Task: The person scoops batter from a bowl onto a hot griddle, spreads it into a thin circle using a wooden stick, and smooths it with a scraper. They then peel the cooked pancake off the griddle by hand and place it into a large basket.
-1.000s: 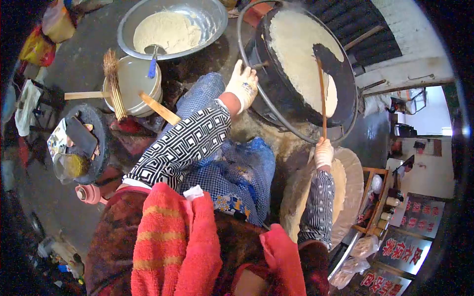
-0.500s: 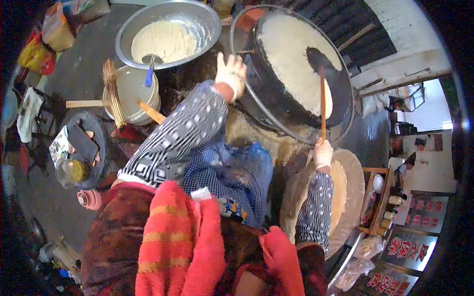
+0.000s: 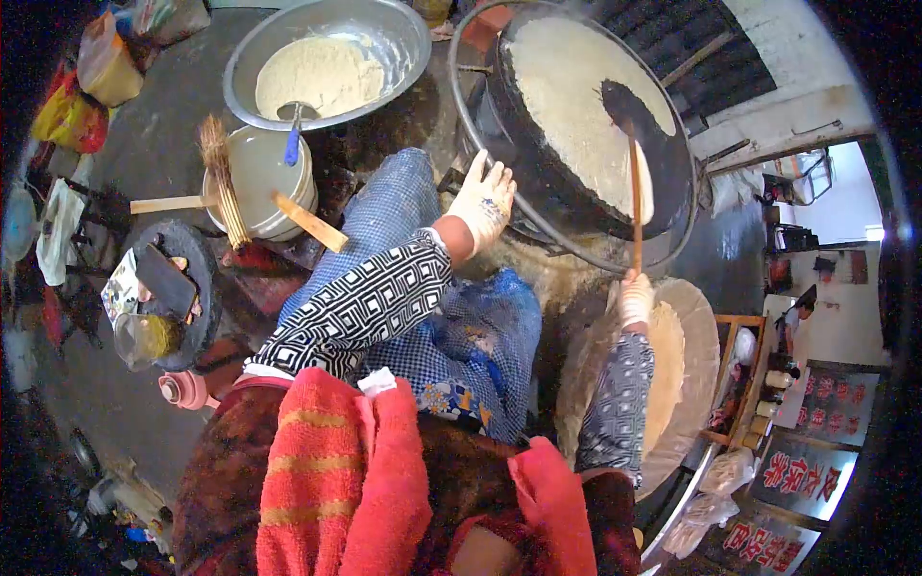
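My left hand (image 3: pixel 482 208), in a white glove with dark smudges, has its fingers spread beside the metal ring (image 3: pixel 533 211) around the griddle. My right hand (image 3: pixel 635 298), also gloved, is closed around the end of a long wooden stick (image 3: pixel 637 206). The stick reaches over the round dark griddle (image 3: pixel 629 96), its far end at a bare dark patch. A wide layer of pale batter (image 3: pixel 567 82) covers most of the griddle's surface. Below my right forearm lies a stack of thin flatbreads (image 3: pixel 667 370) on a round, cloth-like base.
At the upper left, a metal basin (image 3: pixel 408 72) holds pale batter and a blue-handled ladle (image 3: pixel 293 144). A bucket (image 3: pixel 303 192) below it has a brush (image 3: pixel 223 182) and wooden tools across it. Left of my knees, a round stand (image 3: pixel 202 278) carries a jar. Signs stand at right.
My left hand has moved down and right, closer to the griddle's ring. My left knee has come into view beside the bucket. The right hand still grips the stick.
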Action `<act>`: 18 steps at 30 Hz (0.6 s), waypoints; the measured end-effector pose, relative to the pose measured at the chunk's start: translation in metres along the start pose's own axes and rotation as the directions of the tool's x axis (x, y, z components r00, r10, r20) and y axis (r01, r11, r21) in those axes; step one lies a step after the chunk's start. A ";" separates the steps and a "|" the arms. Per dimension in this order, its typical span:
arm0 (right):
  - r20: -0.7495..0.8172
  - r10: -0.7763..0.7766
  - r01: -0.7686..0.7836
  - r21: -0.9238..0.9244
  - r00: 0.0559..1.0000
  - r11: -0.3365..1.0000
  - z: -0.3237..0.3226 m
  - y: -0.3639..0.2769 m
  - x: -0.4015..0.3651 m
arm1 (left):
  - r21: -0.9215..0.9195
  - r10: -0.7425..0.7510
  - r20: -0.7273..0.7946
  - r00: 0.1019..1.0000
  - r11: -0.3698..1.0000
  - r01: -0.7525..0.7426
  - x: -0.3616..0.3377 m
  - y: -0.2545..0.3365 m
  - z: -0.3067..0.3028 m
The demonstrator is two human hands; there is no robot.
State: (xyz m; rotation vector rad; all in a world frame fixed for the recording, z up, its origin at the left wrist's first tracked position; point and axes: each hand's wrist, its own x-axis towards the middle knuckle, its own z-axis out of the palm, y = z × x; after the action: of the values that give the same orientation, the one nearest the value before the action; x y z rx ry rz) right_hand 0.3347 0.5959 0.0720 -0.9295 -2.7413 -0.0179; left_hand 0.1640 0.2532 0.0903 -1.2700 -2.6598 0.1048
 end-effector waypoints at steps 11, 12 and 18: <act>0.088 0.052 -0.047 -0.058 0.995 0.997 -0.022 -0.011 0.009 | -0.020 -0.137 0.064 0.988 0.990 0.139 0.009 -0.027 0.006; 0.086 0.054 -0.049 -0.050 0.995 0.998 -0.026 -0.017 0.010 | -0.015 -0.140 0.058 0.988 0.990 0.141 0.010 -0.031 0.005; 0.030 0.054 -0.051 -0.093 0.998 0.994 -0.009 -0.014 0.009 | -0.116 -0.217 0.034 0.975 0.969 0.220 0.012 -0.053 0.006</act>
State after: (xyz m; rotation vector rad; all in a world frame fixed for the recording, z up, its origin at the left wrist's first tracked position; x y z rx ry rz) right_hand 0.3213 0.5895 0.0836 -1.0354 -2.7654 -0.1210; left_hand 0.1148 0.2289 0.0936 -1.0015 -2.8413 -0.0734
